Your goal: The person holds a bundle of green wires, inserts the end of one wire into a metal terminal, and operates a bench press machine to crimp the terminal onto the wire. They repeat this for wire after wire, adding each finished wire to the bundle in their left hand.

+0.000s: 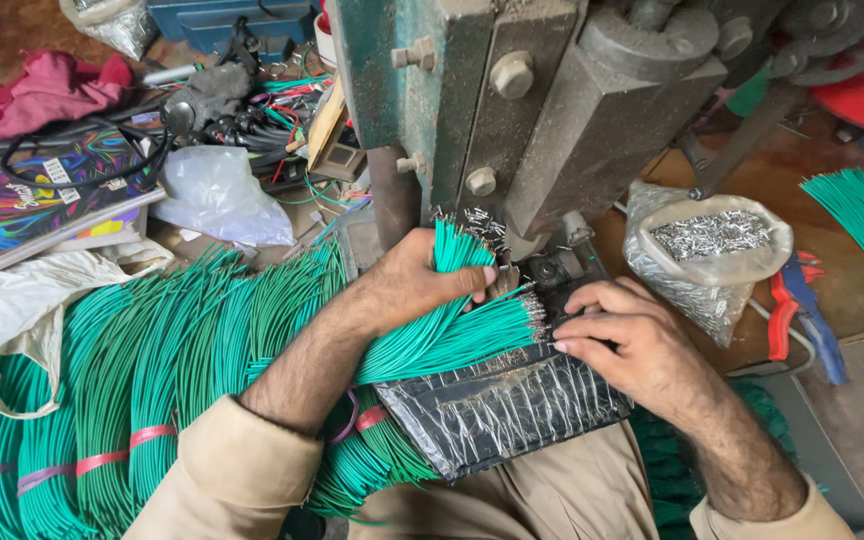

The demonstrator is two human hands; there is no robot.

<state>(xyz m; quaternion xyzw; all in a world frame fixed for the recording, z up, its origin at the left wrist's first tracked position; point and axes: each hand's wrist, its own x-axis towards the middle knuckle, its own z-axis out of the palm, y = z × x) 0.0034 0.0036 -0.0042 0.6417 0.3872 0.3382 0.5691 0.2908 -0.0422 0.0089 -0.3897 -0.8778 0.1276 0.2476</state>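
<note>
Beige trousers (552, 490) carry a black foil-wrapped pad (502, 400); across it the green wire bundle (452, 335) runs left to right, ends toward the press (512, 110). Left hand (422, 280) grips the bundle; right hand (622, 335) pinches wire tips just beside the die.

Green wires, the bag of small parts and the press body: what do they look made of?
Green wires in the left hand: glossy plastic insulation, probably PVC, with bare metal tips that glint silver. Small parts: bright metal, likely plated terminals, in a clear thin plastic bag that crinkles. Press body: heavy cast or machined steel by its look, worn green paint, bare grey bolts. The right hand rests beside the wire tips.
</note>
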